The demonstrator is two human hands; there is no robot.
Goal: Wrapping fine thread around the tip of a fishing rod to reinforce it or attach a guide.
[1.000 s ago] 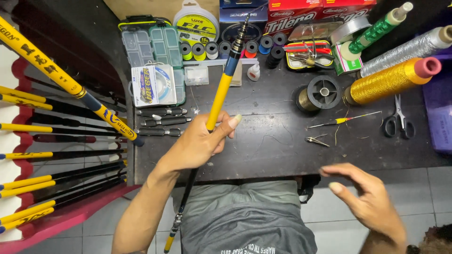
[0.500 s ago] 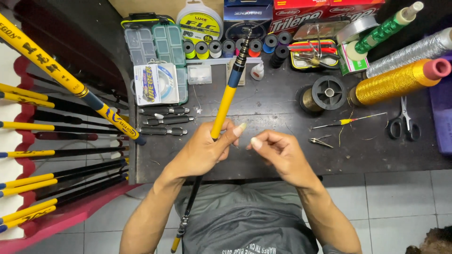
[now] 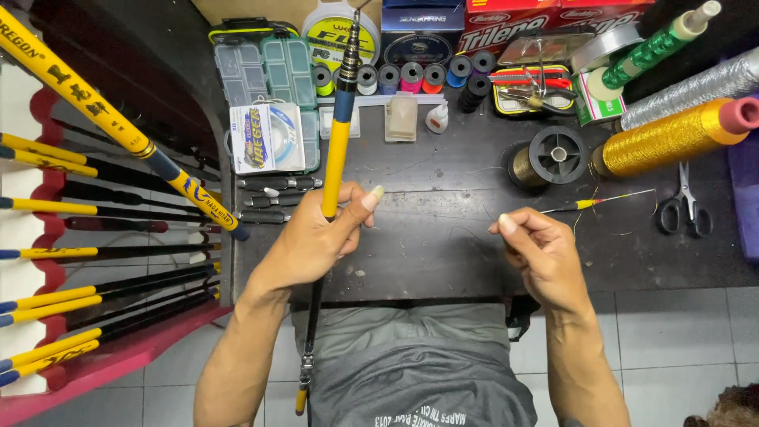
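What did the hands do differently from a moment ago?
The right hand came up from the lap, met the left hand at the fishing rod, then drew away to the right with fingers pinched; whether it holds a thread is too fine to tell. The left hand kept gripping the yellow and black rod. The gold thread spool and scissors stayed put.

That fishing rod (image 3: pixel 336 158) is a telescopic one, yellow along the middle with a blue band and a dark collapsed tip section up top, then a thin black butt running down past the lap. It's pointing almost straight away across the dark table (image 3: pixel 443 237), tip up by the spools, gripped around the yellow part by the left hand (image 3: pixel 312 241). The right hand (image 3: pixel 541 257) is off to the side, fingers pinched together on what looks like very fine line, too thin to really make out.
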